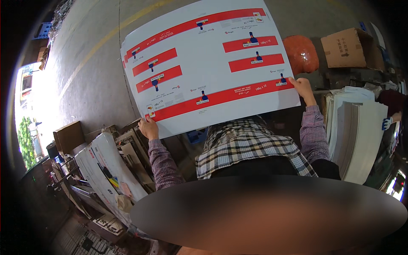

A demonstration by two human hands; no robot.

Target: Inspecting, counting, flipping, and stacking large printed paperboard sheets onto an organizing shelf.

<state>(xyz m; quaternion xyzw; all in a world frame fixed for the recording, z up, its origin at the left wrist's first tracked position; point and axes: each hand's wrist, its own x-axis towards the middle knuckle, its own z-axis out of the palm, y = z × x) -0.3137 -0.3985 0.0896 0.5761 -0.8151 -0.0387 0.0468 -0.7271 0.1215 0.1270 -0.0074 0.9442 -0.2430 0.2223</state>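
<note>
A large white printed sheet with red bands and small blue figures is held up in front of me, slightly tilted. My left hand is closed on its near left corner, thumb on the printed face. On the near right edge, my right hand grips the same sheet, with the fingers partly hidden behind it. Both forearms wear checked sleeves, and a plaid apron covers my front below the sheet.
At right stands a tall stack of white and grey sheets, with another person's gloved hand beyond. A red-orange rounded object and an open cardboard box lie farther off. A table with papers and cardboard is at left.
</note>
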